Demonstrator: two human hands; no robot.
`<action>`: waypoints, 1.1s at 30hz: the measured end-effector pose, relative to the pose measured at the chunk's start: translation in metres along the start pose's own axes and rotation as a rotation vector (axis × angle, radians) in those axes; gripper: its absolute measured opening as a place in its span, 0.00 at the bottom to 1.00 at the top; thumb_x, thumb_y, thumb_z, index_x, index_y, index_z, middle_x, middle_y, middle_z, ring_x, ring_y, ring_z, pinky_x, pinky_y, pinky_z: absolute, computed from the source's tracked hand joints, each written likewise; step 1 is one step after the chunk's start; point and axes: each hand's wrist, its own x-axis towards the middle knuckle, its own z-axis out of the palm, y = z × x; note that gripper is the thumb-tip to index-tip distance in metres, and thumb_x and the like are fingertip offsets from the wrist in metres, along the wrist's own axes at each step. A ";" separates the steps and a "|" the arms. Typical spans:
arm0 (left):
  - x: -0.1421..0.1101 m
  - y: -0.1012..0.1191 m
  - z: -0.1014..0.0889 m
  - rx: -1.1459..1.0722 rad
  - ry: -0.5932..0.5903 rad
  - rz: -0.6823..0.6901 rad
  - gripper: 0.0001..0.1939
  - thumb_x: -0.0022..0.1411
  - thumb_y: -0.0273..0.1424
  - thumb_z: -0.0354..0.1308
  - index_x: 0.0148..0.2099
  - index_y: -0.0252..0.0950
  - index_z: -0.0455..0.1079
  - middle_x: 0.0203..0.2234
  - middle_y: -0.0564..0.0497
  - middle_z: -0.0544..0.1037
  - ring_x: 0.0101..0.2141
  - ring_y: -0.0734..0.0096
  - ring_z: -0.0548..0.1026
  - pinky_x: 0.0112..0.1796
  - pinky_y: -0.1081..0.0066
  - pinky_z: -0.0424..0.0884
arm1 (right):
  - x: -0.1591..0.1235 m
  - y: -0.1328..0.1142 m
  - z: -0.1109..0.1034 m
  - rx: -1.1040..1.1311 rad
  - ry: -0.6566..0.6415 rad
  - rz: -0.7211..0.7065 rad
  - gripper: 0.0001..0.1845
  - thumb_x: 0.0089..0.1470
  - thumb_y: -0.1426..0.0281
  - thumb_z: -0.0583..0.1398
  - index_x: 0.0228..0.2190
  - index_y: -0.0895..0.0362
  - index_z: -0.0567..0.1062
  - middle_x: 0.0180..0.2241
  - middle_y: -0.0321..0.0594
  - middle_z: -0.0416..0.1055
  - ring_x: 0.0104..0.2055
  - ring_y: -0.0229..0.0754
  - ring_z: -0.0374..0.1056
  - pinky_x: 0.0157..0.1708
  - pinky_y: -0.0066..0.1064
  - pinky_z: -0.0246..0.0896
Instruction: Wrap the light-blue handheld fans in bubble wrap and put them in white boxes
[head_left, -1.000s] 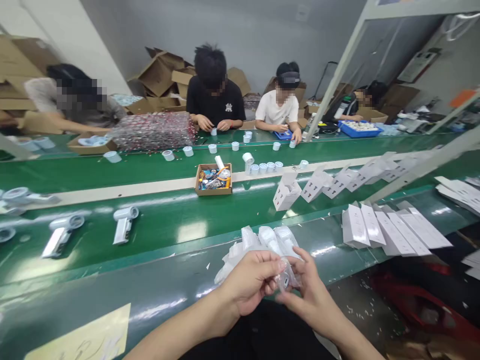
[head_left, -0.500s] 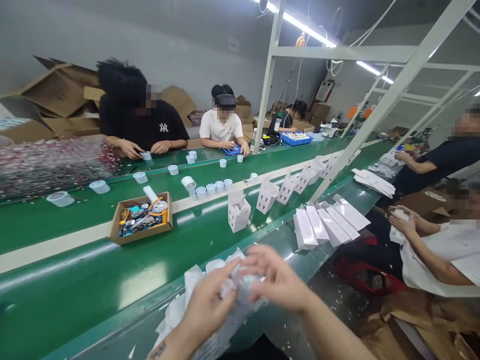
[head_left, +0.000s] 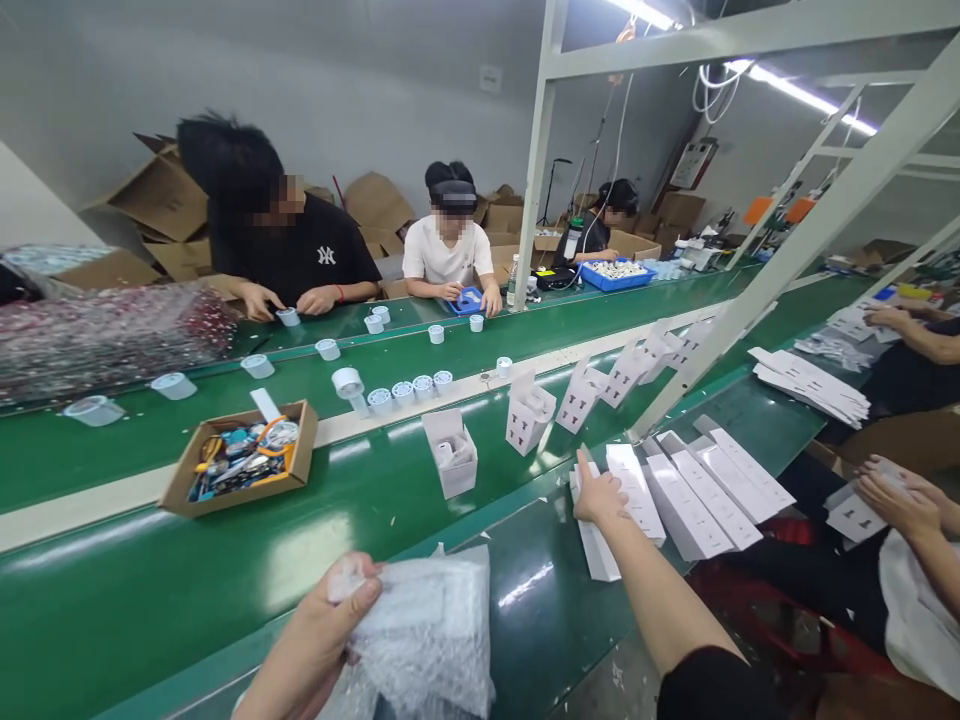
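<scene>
My left hand (head_left: pixel 322 620) is closed on a small translucent wrapped piece (head_left: pixel 343 580) at the lower middle. Its contents are hard to make out. Just right of the thumb, a pile of bubble-wrap bags (head_left: pixel 431 620) lies at the bench edge; whether the hand also grips the top bag is unclear. Stretched out to the right, my right hand (head_left: pixel 602 495) lies across the nearest white carton (head_left: pixel 602 555), its index finger extended and the other fingers curled at the carton's side. More white cartons (head_left: pixel 694 500) lie beside it in a row.
Upright open white boxes (head_left: pixel 454 465) stand along the green conveyor (head_left: pixel 360 505). A cardboard tray (head_left: pixel 292 465) of tools sits to the left. Several white cups (head_left: pixel 259 366) stand farther back. A slanted metal post (head_left: pixel 757 300) rises beyond the cartons. Co-workers sit opposite and at right.
My right hand has left the wrapped piece and moved right onto a white carton. My left hand has drifted left and down, still holding the piece. The view has shifted slightly.
</scene>
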 end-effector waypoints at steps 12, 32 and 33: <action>0.010 0.047 0.067 0.374 -0.018 0.502 0.13 0.54 0.38 0.62 0.36 0.39 0.64 0.28 0.55 0.72 0.28 0.71 0.69 0.30 0.73 0.65 | -0.106 -0.033 0.028 0.470 0.073 -0.886 0.40 0.38 0.71 0.66 0.50 0.52 0.52 0.47 0.47 0.58 0.50 0.56 0.61 0.47 0.52 0.65; -0.022 0.054 0.112 1.144 -0.607 0.498 0.35 0.59 0.33 0.57 0.66 0.39 0.49 0.58 0.41 0.64 0.50 0.58 0.72 0.48 0.63 0.69 | -0.138 -0.015 0.031 0.665 -0.262 -0.817 0.40 0.39 0.65 0.69 0.50 0.52 0.55 0.48 0.45 0.64 0.48 0.52 0.67 0.46 0.47 0.68; -0.022 0.055 0.104 1.127 -0.680 0.482 0.40 0.58 0.33 0.57 0.68 0.40 0.44 0.61 0.40 0.61 0.51 0.57 0.72 0.49 0.62 0.68 | -0.140 -0.015 0.025 0.667 -0.300 -0.770 0.40 0.39 0.64 0.70 0.50 0.52 0.56 0.48 0.45 0.64 0.48 0.52 0.67 0.46 0.47 0.68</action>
